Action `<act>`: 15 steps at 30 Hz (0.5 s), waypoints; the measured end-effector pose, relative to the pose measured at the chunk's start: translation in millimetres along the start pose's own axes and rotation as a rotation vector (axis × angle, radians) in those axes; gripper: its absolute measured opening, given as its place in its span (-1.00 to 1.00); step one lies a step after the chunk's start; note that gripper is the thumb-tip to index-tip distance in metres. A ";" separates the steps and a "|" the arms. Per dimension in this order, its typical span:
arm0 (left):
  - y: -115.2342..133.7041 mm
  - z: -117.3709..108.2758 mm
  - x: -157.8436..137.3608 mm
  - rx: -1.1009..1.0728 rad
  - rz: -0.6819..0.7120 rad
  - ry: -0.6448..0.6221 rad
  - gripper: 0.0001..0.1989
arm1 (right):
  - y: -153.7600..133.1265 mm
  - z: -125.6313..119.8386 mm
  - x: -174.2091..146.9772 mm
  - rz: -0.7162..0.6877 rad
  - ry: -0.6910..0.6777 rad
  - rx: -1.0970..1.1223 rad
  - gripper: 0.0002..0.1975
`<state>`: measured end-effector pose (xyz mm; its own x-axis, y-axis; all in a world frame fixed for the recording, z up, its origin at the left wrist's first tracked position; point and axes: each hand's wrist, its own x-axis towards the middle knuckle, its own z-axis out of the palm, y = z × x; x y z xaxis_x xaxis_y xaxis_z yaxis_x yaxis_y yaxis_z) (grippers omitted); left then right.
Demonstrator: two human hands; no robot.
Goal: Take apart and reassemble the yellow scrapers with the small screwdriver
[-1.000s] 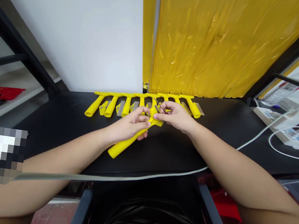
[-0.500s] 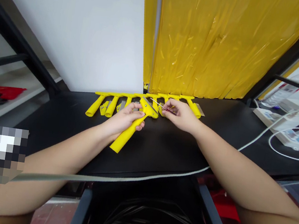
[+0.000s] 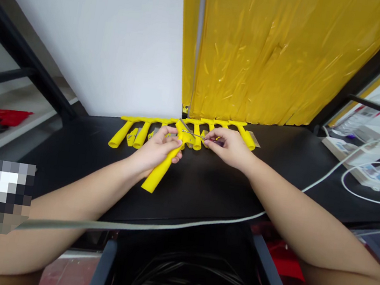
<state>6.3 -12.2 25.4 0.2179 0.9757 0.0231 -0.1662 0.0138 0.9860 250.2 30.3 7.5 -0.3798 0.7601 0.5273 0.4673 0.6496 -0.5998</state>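
Observation:
My left hand is wrapped round a yellow plastic scraper, its tube-like handle slanting down toward me and its wide head up by my fingertips. My right hand grips a thin screwdriver with a dark reddish handle. Its metal shaft runs left across to the scraper's head, where the tip meets or nearly meets a screw. Behind both hands lies a row of several similar yellow scrapers, handles toward me, with loose yellow end pieces and grey blades among them.
The black table backs onto a white panel and yellow plastic sheeting. A pale cable crosses the front. White power strips and a clear bottle are at right. Black frame bars stand at left.
The scraper's head has turned in my left hand and shifted slightly left. The screwdriver's tip has moved from the head's upper edge onto the screw area. My right hand has barely moved.

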 end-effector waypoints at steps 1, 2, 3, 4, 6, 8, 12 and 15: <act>-0.2 0.1 -0.2 0.009 0.006 -0.002 -0.65 | 0.3 0.1 -0.1 0.000 0.000 0.003 -0.88; -0.4 0.0 -0.3 0.018 0.012 -0.003 -0.66 | 0.6 0.1 -0.2 -0.002 0.003 0.004 -0.88; -0.7 -0.1 -0.5 0.026 0.018 -0.004 -0.67 | 0.7 0.0 -0.2 -0.006 0.007 0.001 -0.87; -0.9 -0.2 -0.7 0.033 0.024 -0.002 -0.68 | 0.7 -0.2 -0.3 -0.011 0.013 -0.005 -0.87; -1.1 -0.3 -1.2 0.042 0.034 0.004 -0.69 | -0.1 -0.8 -0.3 -0.027 0.028 -0.024 -0.87; -0.8 -0.1 -1.6 0.048 0.038 0.016 -0.70 | -1.7 -1.6 -0.1 -0.041 0.040 -0.039 -0.88; -0.5 0.7 -1.8 0.049 0.035 0.034 -0.70 | -4.7 -2.3 0.5 -0.038 0.040 -0.045 -0.90; -1.1 0.7 -1.3 0.047 0.037 0.033 -0.70 | -5.8 -2.6 0.6 -0.034 0.035 -0.046 -0.90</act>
<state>6.8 -13.6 24.4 0.1804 0.9820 0.0550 -0.1283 -0.0319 0.9912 249.4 27.0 12.8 -0.3685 0.7360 0.5679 0.4914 0.6728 -0.5531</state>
